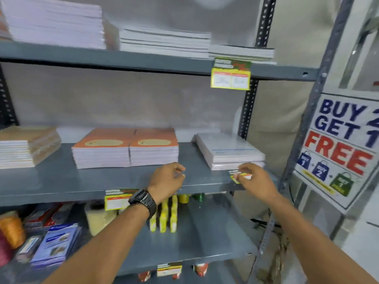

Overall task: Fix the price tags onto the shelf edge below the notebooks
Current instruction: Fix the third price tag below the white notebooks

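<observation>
I am looking at a grey metal rack with three shelves in view, and the middle shelf point(114, 181) is the one I am working on. It carries four stacks of notebooks: a brown-covered stack point(24, 148) at the far left, two orange-covered stacks point(125, 149) side by side in the middle, and a white stack point(230, 151) at the right. The top shelf holds three more white stacks, though the blur makes the count less sure.

I count four price tags already hanging or in place: one on the top shelf edge point(230, 73), one on the middle shelf edge point(115, 199) partly behind my left wrist, one on the bottom shelf edge point(169, 269), and the one I am fitting now.

As I judge it, the step in hand is fixing the tag under the white stack. My right hand point(257, 182) pinches that small tag point(241, 176) between thumb and fingertips, right at the front edge of the middle shelf just below the white stack. My left hand point(167, 180) hovers over the bare shelf in front of the orange stacks, fingers loosely curled with nothing clearly held, though blur hides the fingertips.

Next, I think the tag needs pressing flat against the edge so it hangs straight, with the left hand free to steady it.
</observation>
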`<state>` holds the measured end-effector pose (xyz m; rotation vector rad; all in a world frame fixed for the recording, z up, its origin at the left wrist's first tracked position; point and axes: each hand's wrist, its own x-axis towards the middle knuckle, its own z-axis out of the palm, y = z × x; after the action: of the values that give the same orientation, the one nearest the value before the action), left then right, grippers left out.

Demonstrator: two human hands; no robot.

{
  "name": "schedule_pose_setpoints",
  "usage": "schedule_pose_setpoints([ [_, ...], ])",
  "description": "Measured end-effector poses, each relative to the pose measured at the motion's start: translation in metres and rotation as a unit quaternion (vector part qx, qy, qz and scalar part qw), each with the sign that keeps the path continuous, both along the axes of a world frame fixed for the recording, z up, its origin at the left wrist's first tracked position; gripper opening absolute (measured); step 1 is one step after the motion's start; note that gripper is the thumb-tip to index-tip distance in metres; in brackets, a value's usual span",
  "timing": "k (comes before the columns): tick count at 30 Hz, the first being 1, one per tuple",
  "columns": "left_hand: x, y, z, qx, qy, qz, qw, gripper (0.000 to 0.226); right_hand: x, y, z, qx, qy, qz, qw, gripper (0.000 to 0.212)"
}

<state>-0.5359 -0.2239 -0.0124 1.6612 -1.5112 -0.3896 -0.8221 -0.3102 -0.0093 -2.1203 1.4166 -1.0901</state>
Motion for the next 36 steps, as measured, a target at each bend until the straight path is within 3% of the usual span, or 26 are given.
schedule_pose_setpoints([
  [7, -0.108, -0.070, -0.006, 0.060, -0.074, 0.027, 0.995, 0.026, -0.074, -0.057, -0.007, 0.045, 0.145, -0.003, 0.988, 0.052],
  [15, -0.156, -0.103, -0.001, 0.102, -0.093, 0.061, 0.989, 0.037, -0.068, -0.076, -0.014, 0.071, 0.089, 0.066, 0.991, 0.051],
  [17, -0.159, -0.110, -0.001, 0.108, -0.056, 0.071, 0.990, 0.037, -0.062, -0.079, -0.015, 0.085, 0.065, 0.067, 0.992, 0.053],
  [20, -0.157, -0.119, -0.002, 0.101, 0.076, 0.094, 0.987, 0.034, -0.057, -0.083, -0.018, 0.099, 0.017, 0.056, 0.993, 0.060],
  [23, -0.160, -0.120, 0.001, 0.057, 0.158, 0.059, 0.984, 0.031, -0.057, -0.085, -0.018, 0.123, -0.056, 0.070, 0.988, 0.064],
  [26, -0.166, -0.113, 0.000, 0.047, 0.158, -0.012, 0.986, 0.026, -0.062, -0.084, -0.011, 0.119, -0.107, 0.097, 0.982, 0.049],
  [30, -0.174, -0.095, -0.007, 0.001, 0.094, -0.011, 0.996, 0.019, -0.072, -0.076, -0.010, 0.086, -0.117, 0.141, 0.979, 0.016],
  [33, -0.178, -0.079, -0.015, -0.024, 0.048, 0.001, 0.999, 0.003, -0.076, -0.064, -0.021, 0.064, -0.099, 0.131, 0.984, 0.015],
  [36, -0.180, -0.074, -0.027, -0.012, 0.034, 0.012, 0.999, 0.007, -0.075, -0.054, -0.040, 0.056, -0.079, 0.102, 0.990, 0.012],
])
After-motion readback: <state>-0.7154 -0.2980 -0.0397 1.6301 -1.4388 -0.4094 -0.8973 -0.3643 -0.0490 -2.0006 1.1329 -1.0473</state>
